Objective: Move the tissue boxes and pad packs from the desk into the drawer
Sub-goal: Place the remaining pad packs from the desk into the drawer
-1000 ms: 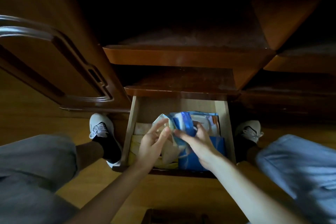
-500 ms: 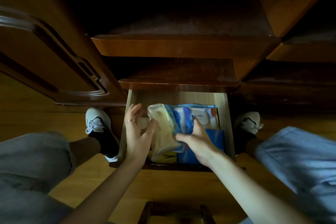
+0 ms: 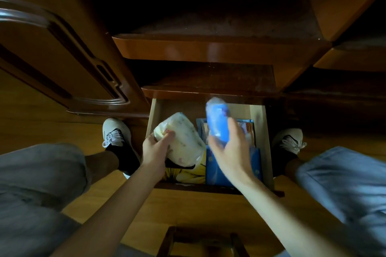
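The open wooden drawer (image 3: 263,131) sits low between my feet. My left hand (image 3: 155,152) grips a cream-white pad pack (image 3: 183,140), tilted over the drawer's left half. My right hand (image 3: 230,150) holds a blue pad pack (image 3: 217,121) upright above the drawer's middle, blurred by motion. Inside the drawer lie a yellow flowered tissue box (image 3: 188,174) at the front left, a blue box (image 3: 253,165) at the front right, and a white-and-blue pack (image 3: 247,129) behind it, partly hidden by my hand.
Dark wooden shelves (image 3: 208,52) jut out above the drawer. An open cabinet door (image 3: 62,52) hangs at the left. My shoes (image 3: 116,131) flank the drawer on the wooden floor, my knees fill both lower corners, and a chair frame (image 3: 200,240) shows at the bottom.
The two packs, held together before, have been pulled apart: the cream pack went left with my left hand, the blue pack rose to the right in my right hand.
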Motion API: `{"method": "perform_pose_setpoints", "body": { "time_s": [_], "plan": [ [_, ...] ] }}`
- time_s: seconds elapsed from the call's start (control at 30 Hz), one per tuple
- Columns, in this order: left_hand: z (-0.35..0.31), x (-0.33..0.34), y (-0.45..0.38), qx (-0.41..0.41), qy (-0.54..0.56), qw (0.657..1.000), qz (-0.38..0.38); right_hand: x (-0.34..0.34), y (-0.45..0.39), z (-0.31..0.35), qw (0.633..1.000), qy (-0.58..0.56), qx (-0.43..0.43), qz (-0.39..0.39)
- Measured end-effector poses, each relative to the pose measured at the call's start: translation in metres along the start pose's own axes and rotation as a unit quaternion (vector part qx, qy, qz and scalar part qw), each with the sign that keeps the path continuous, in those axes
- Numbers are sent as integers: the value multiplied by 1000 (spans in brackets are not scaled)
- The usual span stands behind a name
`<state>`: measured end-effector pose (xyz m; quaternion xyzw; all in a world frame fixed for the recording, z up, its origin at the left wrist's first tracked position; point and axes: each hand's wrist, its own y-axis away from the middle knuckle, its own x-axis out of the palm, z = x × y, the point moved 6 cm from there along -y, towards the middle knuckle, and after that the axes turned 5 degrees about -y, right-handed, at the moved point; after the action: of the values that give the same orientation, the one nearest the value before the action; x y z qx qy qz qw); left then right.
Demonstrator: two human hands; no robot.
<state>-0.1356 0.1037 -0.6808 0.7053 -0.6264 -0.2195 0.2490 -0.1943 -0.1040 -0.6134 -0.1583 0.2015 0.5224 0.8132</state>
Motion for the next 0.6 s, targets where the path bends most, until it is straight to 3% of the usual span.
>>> {"method": "perform_pose_setpoints", "body": {
  "time_s": [0.1,0.13,0.3,0.4,0.47,0.53,0.6],
  "plan": [
    [-2,18,12,-20,37,995,89,46,29,21,972,79,-94,198],
    [-3,20,15,-22,48,993,109,55,38,22,961,112,-103,231],
    [-13,29,20,48,35,967,248,46,35,32,948,117,-163,246],
    [-8,28,18,61,20,977,205,45,35,38,946,54,-159,279],
    [-1,16,10,30,51,990,124,33,32,42,952,42,-201,226],
    [-2,7,3,20,84,993,82,14,24,43,958,39,-268,94],
    [-9,8,2,24,83,993,86,-1,7,33,970,59,-234,8]
  ]
}}
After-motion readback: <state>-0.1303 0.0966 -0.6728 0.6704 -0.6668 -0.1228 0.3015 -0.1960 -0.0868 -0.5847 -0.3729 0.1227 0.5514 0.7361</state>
